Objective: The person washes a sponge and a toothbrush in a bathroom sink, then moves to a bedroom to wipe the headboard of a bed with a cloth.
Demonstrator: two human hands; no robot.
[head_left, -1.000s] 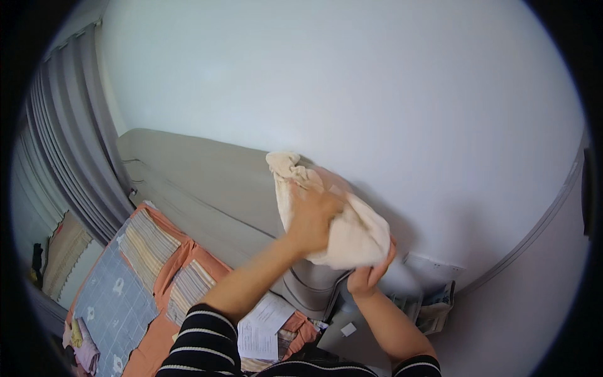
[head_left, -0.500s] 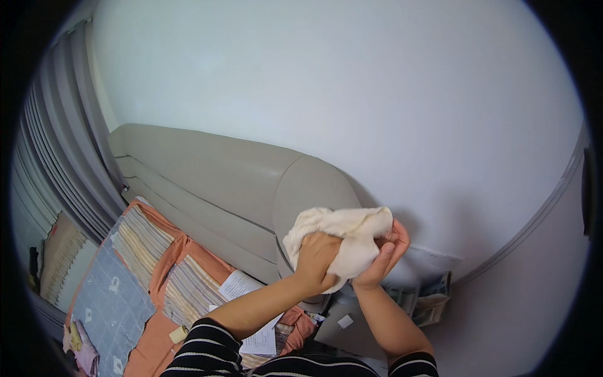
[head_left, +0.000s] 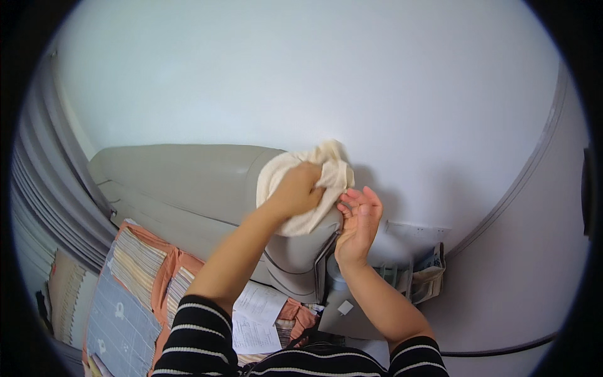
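A cream, soft fabric cloth (head_left: pixel 273 188) was held crumpled before the three o'clock end of a grey-beige padded headboard (head_left: pixel 182 169); it had been gathered up but neither laid flat nor put down. Its folds were pinched by the left hand (head_left: pixel 298 191). At four o'clock from there, the right hand (head_left: pixel 361 220) was loosely spread; half a second earlier, the cloth had been supported by it, lower, toward five o'clock.

Matt cloth (head_left: pixel 330 179), smooth leather-like headboard (head_left: pixel 182 173)
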